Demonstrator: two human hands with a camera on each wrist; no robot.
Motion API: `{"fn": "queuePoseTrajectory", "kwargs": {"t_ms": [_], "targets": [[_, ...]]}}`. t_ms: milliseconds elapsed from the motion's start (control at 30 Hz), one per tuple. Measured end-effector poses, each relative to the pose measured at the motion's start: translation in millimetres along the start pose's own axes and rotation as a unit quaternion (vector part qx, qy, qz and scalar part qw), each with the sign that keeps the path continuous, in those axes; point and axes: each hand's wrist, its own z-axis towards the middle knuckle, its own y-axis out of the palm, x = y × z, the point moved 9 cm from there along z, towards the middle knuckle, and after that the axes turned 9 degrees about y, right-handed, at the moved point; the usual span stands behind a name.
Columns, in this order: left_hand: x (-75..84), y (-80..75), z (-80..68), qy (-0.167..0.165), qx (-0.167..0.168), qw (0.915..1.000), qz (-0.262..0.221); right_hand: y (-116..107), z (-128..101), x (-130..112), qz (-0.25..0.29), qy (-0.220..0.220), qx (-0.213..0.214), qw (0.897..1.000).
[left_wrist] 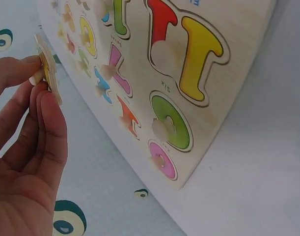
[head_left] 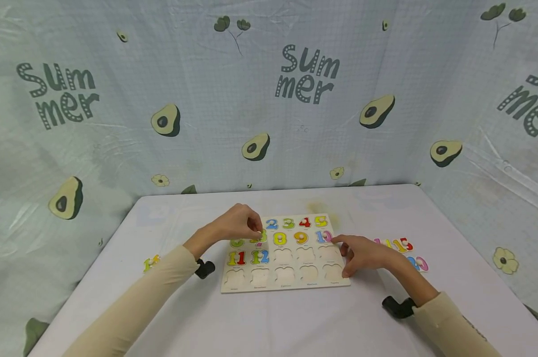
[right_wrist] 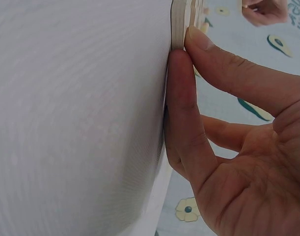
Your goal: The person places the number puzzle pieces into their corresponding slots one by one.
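Note:
A wooden number puzzle board [head_left: 291,285] lies flat in the middle of the white table. Coloured numbers fill its upper rows; several slots in the lower rows are bare. My left hand [head_left: 256,229] hovers over the board's upper left and pinches a thin yellow-green number piece [head_left: 261,236] between thumb and fingers. The left wrist view shows that piece [left_wrist: 49,69] edge-on in my fingertips [left_wrist: 41,101], held off the board [left_wrist: 228,98]. My right hand [head_left: 346,255] rests at the board's right edge. Its straight index finger and thumb [right_wrist: 208,54] press against the edge of the board [right_wrist: 179,22].
Loose number pieces lie on the table right of the board, one group [head_left: 400,244] farther back and another [head_left: 418,263] nearer. One more piece [head_left: 150,263] lies to the left. A printed cloth backdrop [head_left: 304,74] encloses the table on three sides.

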Motion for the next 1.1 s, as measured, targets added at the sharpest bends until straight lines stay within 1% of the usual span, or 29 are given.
{"fn": "queuePoseTrajectory", "kwargs": {"t_ms": [400,500,667,767,933,1100], "targets": [[21.0,28.5,23.0,0.028,-0.04,0.9987,-0.014,1,-2,-2,0.005,0.0,-0.002,1.0],[25.9,36.3,27.6,0.032,-0.055,0.9979,-0.012,1,-3,-2,0.005,-0.002,-0.003,1.0],[30.6,48.5,35.1,0.032,-0.078,0.9964,0.013,0,-5,-4,0.008,-0.006,-0.005,1.0],[31.7,54.3,38.1,0.028,-0.088,0.9954,0.024,0,-6,-5,0.01,-0.008,-0.006,1.0],[32.2,61.7,39.7,0.022,-0.1,0.9945,0.025,-1,-5,-5,0.011,-0.015,-0.007,1.0],[32.8,66.6,39.5,0.017,-0.098,0.9943,0.037,-1,-5,-4,0.009,-0.019,-0.008,1.0]]}}
